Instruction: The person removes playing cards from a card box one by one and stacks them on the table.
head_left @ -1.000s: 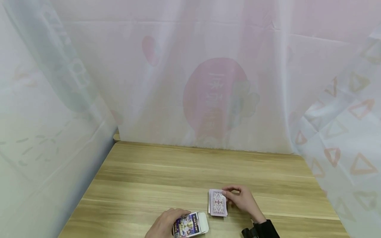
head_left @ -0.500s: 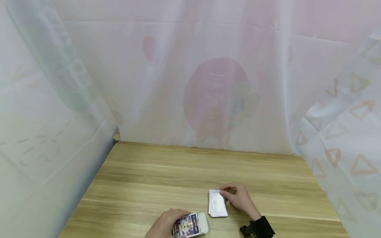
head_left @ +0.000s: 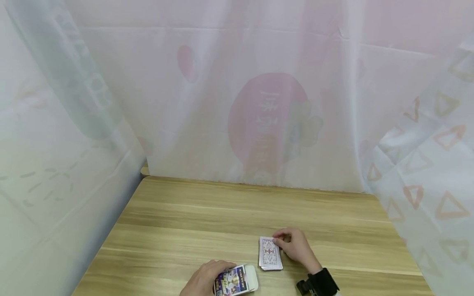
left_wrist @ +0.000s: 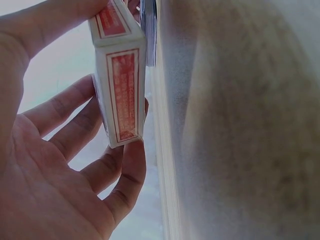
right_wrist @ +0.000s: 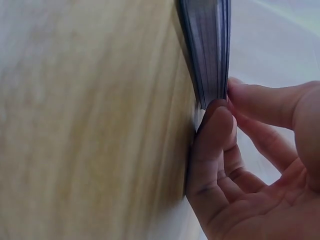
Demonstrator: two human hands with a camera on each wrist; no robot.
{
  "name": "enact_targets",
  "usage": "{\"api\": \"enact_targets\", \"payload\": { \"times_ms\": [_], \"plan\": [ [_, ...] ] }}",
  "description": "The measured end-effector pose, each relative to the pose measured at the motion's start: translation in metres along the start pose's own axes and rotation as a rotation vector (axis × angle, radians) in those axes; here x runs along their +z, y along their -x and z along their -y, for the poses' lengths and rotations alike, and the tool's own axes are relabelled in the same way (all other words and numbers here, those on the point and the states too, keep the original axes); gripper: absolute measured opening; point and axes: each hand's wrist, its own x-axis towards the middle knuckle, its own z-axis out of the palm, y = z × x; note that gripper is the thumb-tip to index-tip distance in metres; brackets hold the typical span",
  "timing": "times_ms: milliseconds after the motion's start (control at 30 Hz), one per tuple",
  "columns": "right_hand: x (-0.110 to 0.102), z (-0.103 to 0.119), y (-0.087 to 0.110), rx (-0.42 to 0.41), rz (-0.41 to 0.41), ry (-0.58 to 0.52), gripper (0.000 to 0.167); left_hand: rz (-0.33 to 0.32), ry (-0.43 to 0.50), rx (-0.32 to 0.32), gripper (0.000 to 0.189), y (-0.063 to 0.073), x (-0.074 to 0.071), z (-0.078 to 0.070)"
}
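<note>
The right hand (head_left: 295,247) pinches the far right corner of a neat rectangular deck of white playing cards with an ornate patterned back (head_left: 270,253), thumb at the top face and a finger against the end edge; whether that corner is raised off the table cannot be told. The left hand (head_left: 204,279) curls round a small white cardboard box with a dark blue and purple picture face and red side panels (head_left: 231,281), left of the deck and nearer the person, its white rounded flap (head_left: 252,277) out at the end toward the deck.

The deck lies flat under the pinch, its cards not quite squared: lower ones peep out along the near edge. Since only one corner is held, a sideways tug could probably fan or spill the cards, and slick faces would make that likelier. A hard squeeze on the box might buckle its thin walls, and the flap could crease or snag a card edge if brought against the deck. Around the deck, the smooth wood-grain table (head_left: 185,230) would likely let loose cards slide.
</note>
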Motion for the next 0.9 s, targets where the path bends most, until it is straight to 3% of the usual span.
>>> {"api": "enact_targets", "payload": {
  "times_ms": [200,333,700,900],
  "plan": [
    [-0.001,0.002,0.002,-0.004,-0.002,0.006,0.011,-0.021,-0.008,0.016,0.071,0.0,0.001,0.002],
    [-0.002,0.005,0.009,0.012,-0.01,-0.043,0.015,-0.027,0.002,0.015,0.07,0.0,0.003,0.003],
    [0.004,0.02,0.035,0.035,-0.051,-0.173,0.011,0.007,0.054,-0.009,0.071,-0.001,0.002,0.003],
    [0.01,0.034,0.051,0.028,-0.054,-0.241,0.006,0.0,0.039,-0.004,0.072,0.0,0.001,0.002]
  ]
}}
